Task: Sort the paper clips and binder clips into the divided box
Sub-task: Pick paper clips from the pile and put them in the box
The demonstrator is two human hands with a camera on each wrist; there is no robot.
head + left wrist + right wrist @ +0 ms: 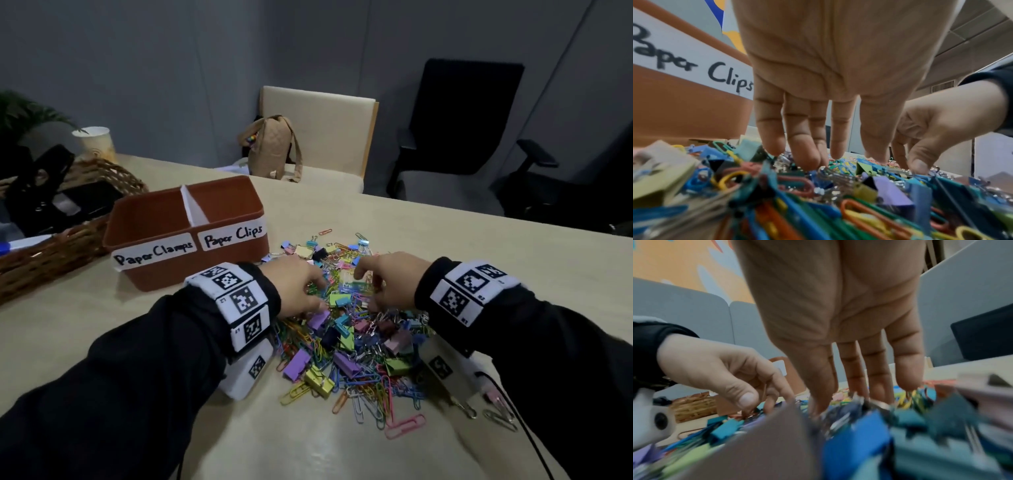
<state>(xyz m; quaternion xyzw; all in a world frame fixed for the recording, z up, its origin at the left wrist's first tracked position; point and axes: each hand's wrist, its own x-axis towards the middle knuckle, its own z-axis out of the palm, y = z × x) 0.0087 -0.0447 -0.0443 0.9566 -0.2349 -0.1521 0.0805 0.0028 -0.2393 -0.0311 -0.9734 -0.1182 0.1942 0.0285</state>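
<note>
Nearest lies the loose heap of coloured wire paper clips and pastel folding binder clips (356,329), spread on the pale wooden table (342,452). Both hands work in the middle of it. The left hand (294,291) reaches down with fingers (805,146) straight and slightly spread, tips touching the clips. The right hand (387,281) does likewise; whether either has pinched one I cannot tell.

I would single out one binder clip by its body and lift it straight up, since wire clips look tangled and may trail along.

Beyond, far left, stands the terracotta plastic divided box (164,209), nothing visible inside.

The head view reads both labels, "Paper Clamps" and "Paper Clips"; the left wrist view shows only the second, but shows the fingertips meeting the heap.
</note>
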